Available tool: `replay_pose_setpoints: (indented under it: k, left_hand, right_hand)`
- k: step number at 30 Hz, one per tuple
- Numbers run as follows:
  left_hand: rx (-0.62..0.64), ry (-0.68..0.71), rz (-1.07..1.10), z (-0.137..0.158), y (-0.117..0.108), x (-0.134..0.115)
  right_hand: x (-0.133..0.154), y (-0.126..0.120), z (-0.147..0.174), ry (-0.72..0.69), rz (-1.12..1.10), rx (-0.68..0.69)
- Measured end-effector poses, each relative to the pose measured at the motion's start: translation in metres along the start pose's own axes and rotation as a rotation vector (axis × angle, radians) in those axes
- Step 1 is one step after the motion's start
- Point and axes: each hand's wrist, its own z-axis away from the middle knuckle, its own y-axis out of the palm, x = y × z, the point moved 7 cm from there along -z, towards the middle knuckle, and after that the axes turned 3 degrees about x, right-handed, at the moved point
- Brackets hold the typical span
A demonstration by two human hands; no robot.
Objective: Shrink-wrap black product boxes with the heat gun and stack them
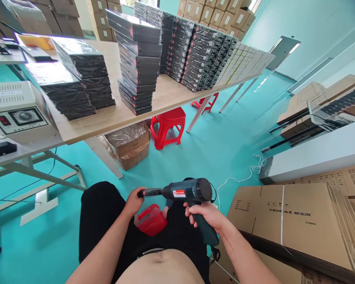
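Note:
My right hand point(205, 215) is wrapped round the handle of a dark green heat gun point(185, 191), whose barrel points left and carries a red-and-white label. My left hand point(134, 202) is closed on the left end of a thin black box point(151, 192), seen nearly edge-on. The gun's nozzle is at the box's right end; whether they touch I cannot tell. Below the box, a red plastic stool point(152, 223) shows between my black-clad legs. On the wooden table point(171, 85) ahead stand a tall stack of black boxes point(140, 63) and lower film-wrapped stacks point(88, 71).
A grey control unit point(19, 114) sits on the left bench. Beneath the table are an open carton point(133, 146) and a red stool point(168, 124). Flat cardboard bundles point(298, 221) lie at right, with a white cable point(236, 181) on the floor. More wrapped stacks point(201, 55) line the table.

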Motion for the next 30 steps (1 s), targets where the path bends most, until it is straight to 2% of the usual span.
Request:
replay_pose_setpoints:
  k: [2, 5, 10, 13, 14, 16, 19, 22, 26, 28, 30]
  left_hand:
    - [0.002, 0.003, -0.005, 0.0, 0.0, -0.002]
    - [0.009, -0.009, -0.004, 0.0, 0.001, -0.003]
    - [-0.027, -0.068, 0.013, 0.002, -0.004, -0.008]
    - [-0.046, -0.096, 0.118, 0.004, -0.004, -0.014]
    - [-0.038, -0.124, 0.189, 0.005, -0.002, -0.013]
    - [-0.024, -0.225, 0.364, 0.007, 0.003, -0.007]
    - [-0.094, -0.426, 0.564, 0.012, 0.006, 0.015]
    - [-0.154, -0.53, 0.633, 0.015, 0.007, 0.032]
    - [-0.137, -0.518, 0.61, 0.014, 0.007, 0.03]
    - [-0.122, -0.456, 0.579, 0.013, 0.005, 0.019]
    - [-0.095, -0.376, 0.556, 0.011, 0.004, 0.007]
  right_hand:
    - [-0.001, 0.002, 0.001, -0.03, -0.032, 0.012]
    - [-0.003, 0.002, 0.002, -0.051, -0.039, -0.048]
    - [-0.008, 0.011, 0.0, -0.025, -0.028, 0.043]
    - [-0.003, -0.001, 0.0, -0.063, -0.048, -0.079]
    - [-0.002, -0.003, 0.001, -0.056, -0.046, -0.094]
    - [0.0, -0.002, 0.004, -0.031, -0.058, -0.035]
    - [0.01, 0.005, 0.009, -0.064, -0.146, 0.074]
    - [0.025, 0.006, 0.01, -0.141, -0.213, 0.038]
    - [0.033, 0.013, 0.005, -0.11, -0.148, 0.064]
    - [0.032, 0.017, 0.004, -0.074, -0.077, 0.094]
    - [0.03, 0.015, 0.004, -0.055, -0.006, 0.061]
